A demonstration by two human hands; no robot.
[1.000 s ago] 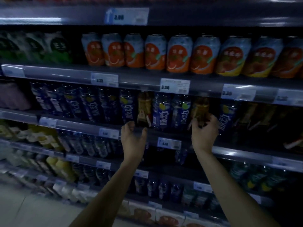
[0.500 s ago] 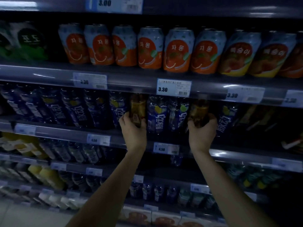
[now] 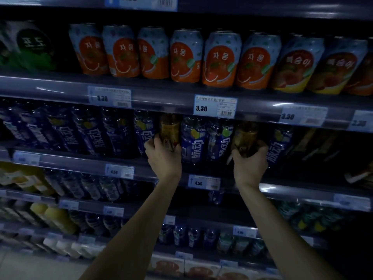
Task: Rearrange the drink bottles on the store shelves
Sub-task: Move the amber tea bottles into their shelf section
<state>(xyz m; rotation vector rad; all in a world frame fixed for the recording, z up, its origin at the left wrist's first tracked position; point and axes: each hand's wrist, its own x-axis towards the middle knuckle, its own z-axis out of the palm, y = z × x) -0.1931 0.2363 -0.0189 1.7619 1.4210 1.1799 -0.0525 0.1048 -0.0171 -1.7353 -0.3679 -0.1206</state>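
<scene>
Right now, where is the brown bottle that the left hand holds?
In the head view, the brown bottle stands left of centre on the second shelf, among blue bottles, below the 3.30 price tag, in the left hand.

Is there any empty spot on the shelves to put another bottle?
Hardly. The blue bottles stand packed around both brown bottles that the left hand and right hand grip. The orange cans above are tight too. Only a dark gap between the green cans and the orange ones looks bare.

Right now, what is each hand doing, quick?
Left hand: closed around a brown bottle on the shelf.
Right hand: closed around another brown bottle on the same shelf.
</scene>
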